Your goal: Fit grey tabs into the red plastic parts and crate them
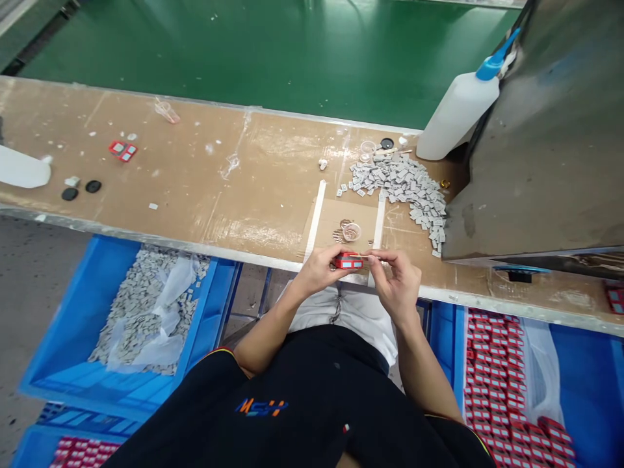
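My left hand is closed on a small red plastic piece with pale windows, held just over the bench's front edge. My right hand pinches a thin stick, whose tip reaches the top of the red piece; whether it touches cannot be made out. Just beyond both hands, a small clear cup stands on a cardboard sheet edged with white tape. Farther right on the bench lies a heap of small grey plates.
A white bottle with a blue nozzle leans by a metal housing. Blue crates hold grey plates at left and red pieces at right. Another red piece lies on the left bench. A green surface runs behind.
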Demonstrator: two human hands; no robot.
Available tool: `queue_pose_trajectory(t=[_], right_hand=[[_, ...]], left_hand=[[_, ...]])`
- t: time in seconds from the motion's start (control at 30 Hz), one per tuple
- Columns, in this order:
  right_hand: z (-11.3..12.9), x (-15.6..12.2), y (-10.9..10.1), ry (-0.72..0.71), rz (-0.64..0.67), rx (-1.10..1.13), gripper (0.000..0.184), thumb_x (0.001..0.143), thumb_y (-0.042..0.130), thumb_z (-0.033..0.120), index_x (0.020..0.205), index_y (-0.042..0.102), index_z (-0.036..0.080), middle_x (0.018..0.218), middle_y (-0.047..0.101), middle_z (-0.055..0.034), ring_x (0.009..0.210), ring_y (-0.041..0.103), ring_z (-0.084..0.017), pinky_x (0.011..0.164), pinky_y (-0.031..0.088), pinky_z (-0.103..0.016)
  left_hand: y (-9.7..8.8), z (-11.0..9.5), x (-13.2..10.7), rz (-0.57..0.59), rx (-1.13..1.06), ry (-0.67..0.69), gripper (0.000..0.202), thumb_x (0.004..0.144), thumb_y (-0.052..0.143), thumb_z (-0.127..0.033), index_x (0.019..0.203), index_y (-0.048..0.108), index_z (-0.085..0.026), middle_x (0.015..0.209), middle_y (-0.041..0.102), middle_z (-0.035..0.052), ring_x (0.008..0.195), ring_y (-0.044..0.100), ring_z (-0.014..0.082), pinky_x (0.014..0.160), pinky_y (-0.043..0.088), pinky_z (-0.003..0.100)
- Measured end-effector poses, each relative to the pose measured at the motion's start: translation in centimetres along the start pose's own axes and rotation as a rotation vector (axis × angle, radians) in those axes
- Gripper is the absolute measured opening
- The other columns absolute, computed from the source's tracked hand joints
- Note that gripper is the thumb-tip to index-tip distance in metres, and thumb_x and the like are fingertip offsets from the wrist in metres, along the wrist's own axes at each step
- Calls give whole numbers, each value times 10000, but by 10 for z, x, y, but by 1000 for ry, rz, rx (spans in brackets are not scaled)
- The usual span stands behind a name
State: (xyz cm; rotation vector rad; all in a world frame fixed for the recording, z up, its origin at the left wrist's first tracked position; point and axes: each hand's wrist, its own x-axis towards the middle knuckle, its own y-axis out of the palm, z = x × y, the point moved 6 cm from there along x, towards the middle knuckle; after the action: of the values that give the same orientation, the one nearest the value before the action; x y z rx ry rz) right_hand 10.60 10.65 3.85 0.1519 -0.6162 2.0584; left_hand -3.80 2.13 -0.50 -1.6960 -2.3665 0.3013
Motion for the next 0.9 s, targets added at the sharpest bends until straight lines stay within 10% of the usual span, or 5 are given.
queue_pose_trajectory(t=[0.33, 0.47, 0.67, 0.9], right_hand=[[-18, 41, 24, 10, -16, 22, 186, 958, 587, 398, 889, 657, 241, 946, 730, -71, 900, 693, -223, 758, 578, -365], [-25, 49, 20, -39, 144, -53, 290, 944, 608, 392, 1195, 626, 249, 1159, 681, -97, 985, 663, -242, 844, 562, -395], [-51, 87, -35, 100, 70, -700, 205, 950, 520, 178, 1097, 662, 158, 1108, 661, -178, 1031, 619, -318, 953, 495, -490], [-43, 107, -27, 186, 220, -1117, 203, 938, 501, 54, 964, 699, 91, 990, 720, -188, 949, 663, -254, 795, 559, -335]], left_hand=[[-3, 1, -1, 33, -66, -28, 294, 838, 749, -338, 1061, 718, -150, 959, 757, 75, 829, 703, 180, 782, 576, 261], [-4, 2, -2, 24, -45, -23, 263, 837, 745, -330, 1032, 719, -156, 950, 763, 80, 841, 710, 195, 784, 580, 277], [-7, 3, 1, 15, -21, -47, 300, 816, 756, -395, 997, 727, -158, 919, 785, 84, 818, 736, 203, 753, 597, 272], [-11, 20, 1, 39, -72, -203, 503, 709, 793, -600, 987, 736, -185, 957, 814, 84, 849, 792, 265, 787, 660, 309]])
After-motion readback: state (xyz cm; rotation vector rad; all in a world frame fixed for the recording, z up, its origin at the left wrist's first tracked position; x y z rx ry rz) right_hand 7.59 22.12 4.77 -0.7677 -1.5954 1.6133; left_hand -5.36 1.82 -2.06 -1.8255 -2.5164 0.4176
